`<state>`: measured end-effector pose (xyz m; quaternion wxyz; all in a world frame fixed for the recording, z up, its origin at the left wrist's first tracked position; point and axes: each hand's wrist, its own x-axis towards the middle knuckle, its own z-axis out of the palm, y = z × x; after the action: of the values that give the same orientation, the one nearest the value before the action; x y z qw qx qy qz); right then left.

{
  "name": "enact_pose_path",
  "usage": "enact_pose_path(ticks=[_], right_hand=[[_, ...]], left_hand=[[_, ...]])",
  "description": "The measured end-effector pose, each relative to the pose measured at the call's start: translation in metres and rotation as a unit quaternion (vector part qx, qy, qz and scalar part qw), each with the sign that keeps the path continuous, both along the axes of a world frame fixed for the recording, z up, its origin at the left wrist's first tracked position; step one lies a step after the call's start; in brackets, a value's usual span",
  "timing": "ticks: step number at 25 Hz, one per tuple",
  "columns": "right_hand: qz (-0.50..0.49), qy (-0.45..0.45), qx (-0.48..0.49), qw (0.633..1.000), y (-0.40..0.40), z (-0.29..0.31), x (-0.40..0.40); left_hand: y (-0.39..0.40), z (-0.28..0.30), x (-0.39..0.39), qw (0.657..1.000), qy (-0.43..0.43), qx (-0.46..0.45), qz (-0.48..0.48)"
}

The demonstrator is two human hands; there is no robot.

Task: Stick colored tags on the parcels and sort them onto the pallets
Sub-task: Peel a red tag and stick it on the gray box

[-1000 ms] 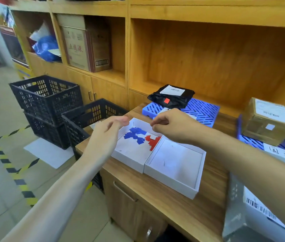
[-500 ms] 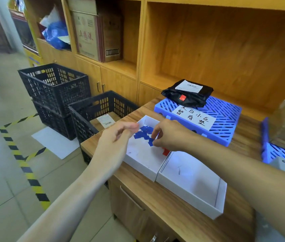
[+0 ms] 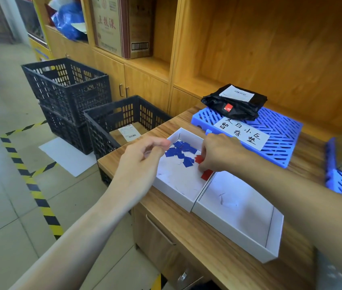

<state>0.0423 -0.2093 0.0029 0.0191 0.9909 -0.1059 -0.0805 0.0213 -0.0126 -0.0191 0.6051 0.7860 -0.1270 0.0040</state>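
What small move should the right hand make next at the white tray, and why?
Probably pinch one red tag and lift it out. The right hand is curled over the red tags in the white tray, while the left hand hovers holding nothing visible.

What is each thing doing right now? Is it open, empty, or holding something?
Left hand: hovers over the tag box, fingers loosely curled, holding nothing.
Right hand: reaches into the red tags.
Tag box: open, holds blue tags and red ones.
Second white box: open, empty.
Black parcel: lies on the blue pallet, red tag stuck on.
Near black crate: holds a labelled parcel.
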Motion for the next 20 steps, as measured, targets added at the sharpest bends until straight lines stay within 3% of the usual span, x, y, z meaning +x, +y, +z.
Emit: enact_pose_path(ticks=[9,13,20], right_hand=[[-0.035,0.033,0.069,0.996,-0.005,-0.004,0.001],[-0.043,0.011,0.132,0.990,-0.009,-0.004,-0.002],[0.001,-0.031,0.153,0.988,-0.014,0.003,-0.017]], left_hand=[[-0.001,0.004,-0.005,1.000,0.001,-0.009,-0.006],[-0.004,0.005,-0.007,1.000,0.004,-0.017,-0.007],[-0.011,0.007,-0.012,1.000,0.011,-0.016,-0.021]])
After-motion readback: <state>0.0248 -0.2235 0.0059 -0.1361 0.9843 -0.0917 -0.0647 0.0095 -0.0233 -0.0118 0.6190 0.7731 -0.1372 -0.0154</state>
